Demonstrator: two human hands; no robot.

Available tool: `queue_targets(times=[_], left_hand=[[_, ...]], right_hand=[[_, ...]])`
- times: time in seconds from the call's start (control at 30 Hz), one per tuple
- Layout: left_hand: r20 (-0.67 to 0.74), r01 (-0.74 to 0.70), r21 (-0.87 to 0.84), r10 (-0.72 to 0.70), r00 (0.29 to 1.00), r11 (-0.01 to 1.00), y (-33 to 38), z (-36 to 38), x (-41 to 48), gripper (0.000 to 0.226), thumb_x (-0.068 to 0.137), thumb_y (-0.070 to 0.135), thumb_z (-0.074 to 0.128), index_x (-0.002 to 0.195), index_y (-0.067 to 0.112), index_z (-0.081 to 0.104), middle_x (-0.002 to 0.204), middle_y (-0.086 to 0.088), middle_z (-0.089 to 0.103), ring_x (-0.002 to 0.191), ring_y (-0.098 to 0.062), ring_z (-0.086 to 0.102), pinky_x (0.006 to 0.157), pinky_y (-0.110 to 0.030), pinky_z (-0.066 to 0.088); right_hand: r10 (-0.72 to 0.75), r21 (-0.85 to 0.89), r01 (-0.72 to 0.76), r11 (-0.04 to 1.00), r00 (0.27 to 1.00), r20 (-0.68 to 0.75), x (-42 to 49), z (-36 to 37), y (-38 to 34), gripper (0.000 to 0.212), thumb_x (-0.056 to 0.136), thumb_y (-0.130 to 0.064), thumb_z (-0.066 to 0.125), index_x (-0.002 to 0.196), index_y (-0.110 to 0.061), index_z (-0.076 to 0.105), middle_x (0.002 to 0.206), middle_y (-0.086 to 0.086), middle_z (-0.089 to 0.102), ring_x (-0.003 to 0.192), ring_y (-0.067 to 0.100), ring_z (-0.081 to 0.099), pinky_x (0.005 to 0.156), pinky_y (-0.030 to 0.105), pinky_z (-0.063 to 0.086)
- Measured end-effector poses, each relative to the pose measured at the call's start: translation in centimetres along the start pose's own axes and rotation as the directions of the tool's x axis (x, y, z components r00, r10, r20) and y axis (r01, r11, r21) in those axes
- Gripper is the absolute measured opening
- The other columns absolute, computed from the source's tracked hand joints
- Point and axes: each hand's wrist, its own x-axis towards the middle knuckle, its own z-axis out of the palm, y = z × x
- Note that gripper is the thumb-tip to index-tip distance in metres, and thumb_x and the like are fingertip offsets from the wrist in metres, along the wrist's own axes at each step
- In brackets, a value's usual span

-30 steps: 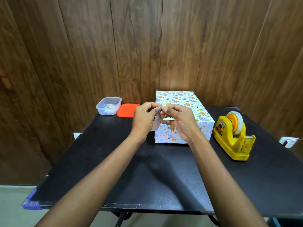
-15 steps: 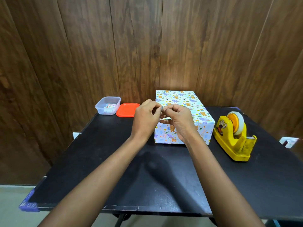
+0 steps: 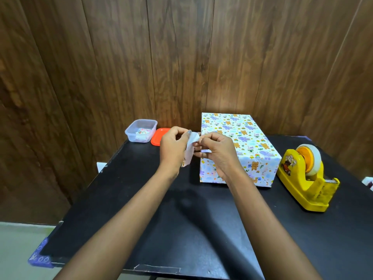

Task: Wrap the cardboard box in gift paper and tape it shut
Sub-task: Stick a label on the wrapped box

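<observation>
since half a second ago the two hands have drawn slightly apart, and the white slip that was hidden between them shows again. the left hand and right hand are raised above the black table, close together. the fingers of the left hand are curled, pinching the slip near its top corner, and the thumb and forefinger of the right hand nip the same top edge from the other side; the rest of the slip hangs down beside the left palm. what is printed on it cannot be told. the wrapped box, fully covered in cartoon-print gift paper, lies flat on the table just behind and to the right of the hands, its far end near the wood-panelled wall. a yellow tape dispenser stands to the right of the box, near it but apart. at the far left corner a clear plastic tub sits with an orange lid flat beside it.
</observation>
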Motion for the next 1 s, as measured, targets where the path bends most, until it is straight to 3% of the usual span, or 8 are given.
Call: queue_targets(times=[0.1,0.17,0.33,0.57,0.7,0.8,0.9,1.0], left_hand=[[-0.175,0.244,-0.088,-0.256,0.951,0.966,-2.6,-2.2,2.2,0.024,0.084,0.001,0.051,0.065,0.015,0.058,0.068,0.015,0.059,0.068,-0.016,0.05,0.061,-0.028,0.041],[-0.289,0.414,-0.079,-0.418,0.861,0.907,-5.2,-4.3,3.1,0.015,0.082,0.001,0.052,0.077,0.006,0.065,0.08,-0.008,0.065,0.067,-0.021,0.058,0.058,-0.027,0.043],[-0.38,0.557,0.36,-0.427,0.82,0.749,-9.8,-8.1,2.1,0.022,0.089,0.008,0.052,0.1,-0.007,0.064,0.107,-0.022,0.065,0.098,-0.037,0.061,0.078,-0.038,0.05],[-0.132,0.218,0.828,-0.198,0.971,0.517,-6.7,-6.4,0.4,0.028,0.094,0.008,0.041,0.115,0.003,0.059,0.122,-0.018,0.052,0.114,-0.035,0.048,0.088,-0.041,0.042],[0.261,-0.17,0.577,0.016,0.965,0.799,-2.1,-3.5,-0.5,0.043,0.087,0.0,0.046,0.127,0.012,0.055,0.132,-0.006,0.05,0.123,-0.02,0.046,0.098,-0.024,0.035],[0.514,-0.347,0.493,0.055,0.856,0.798,-0.3,-1.1,-1.9,0.04,0.087,0.016,0.061,0.126,0.015,0.053,0.123,0.0,0.055,0.114,-0.014,0.05,0.093,-0.023,0.038],[0.486,-0.391,0.499,0.124,0.865,0.774,-0.3,-0.2,-2.4,0.021,0.09,0.015,0.053,0.109,0.011,0.062,0.104,-0.003,0.065,0.096,-0.02,0.06,0.084,-0.038,0.047],[0.424,-0.328,0.458,0.122,0.898,0.826,0.2,-0.1,-2.5,0.021,0.091,0.007,0.048,0.096,0.007,0.069,0.087,-0.004,0.071,0.072,-0.012,0.062,0.069,-0.031,0.046]], right_hand=[[0.058,-0.024,-0.058,0.998,0.998,-0.006,0.3,0.0,0.4,0.018,0.085,0.007,0.05,0.072,-0.001,0.058,0.066,0.01,0.063,0.057,0.013,0.059,0.06,0.027,0.057],[0.096,-0.044,-0.096,0.994,0.995,-0.008,0.4,-0.3,0.5,0.018,0.085,0.006,0.05,0.071,-0.002,0.057,0.068,0.012,0.063,0.056,0.013,0.059,0.059,0.026,0.057],[0.139,-0.11,-0.143,0.984,0.989,-0.046,0.5,-1.9,0.0,0.013,0.084,0.005,0.05,0.075,-0.001,0.056,0.068,0.012,0.064,0.06,0.016,0.06,0.051,0.024,0.054],[0.229,-0.188,-0.232,0.955,0.973,-0.036,0.0,-2.5,-0.8,0.013,0.085,0.001,0.053,0.075,-0.003,0.059,0.073,0.012,0.065,0.06,0.015,0.06,0.055,0.023,0.054],[0.264,-0.185,-0.269,0.945,0.963,-0.053,-0.3,-2.2,-1.4,0.012,0.084,-0.001,0.055,0.075,-0.004,0.062,0.069,0.009,0.066,0.054,0.011,0.056,0.05,0.019,0.048],[0.263,-0.197,-0.27,0.942,0.963,-0.066,-0.7,-2.2,-1.9,0.012,0.082,-0.002,0.057,0.071,-0.005,0.063,0.064,0.007,0.065,0.046,0.008,0.044,0.045,0.019,0.034],[0.244,-0.218,-0.255,0.942,0.967,-0.076,-1.1,-2.7,-2.5,0.014,0.081,-0.001,0.058,0.068,-0.004,0.062,0.058,0.005,0.063,0.047,0.008,0.037,0.047,0.021,0.028],[0.244,-0.227,-0.25,0.941,0.968,-0.053,-1.5,-3.6,-2.8,0.012,0.08,0.0,0.056,0.07,-0.003,0.063,0.063,0.008,0.064,0.05,0.009,0.037,0.047,0.022,0.028]])
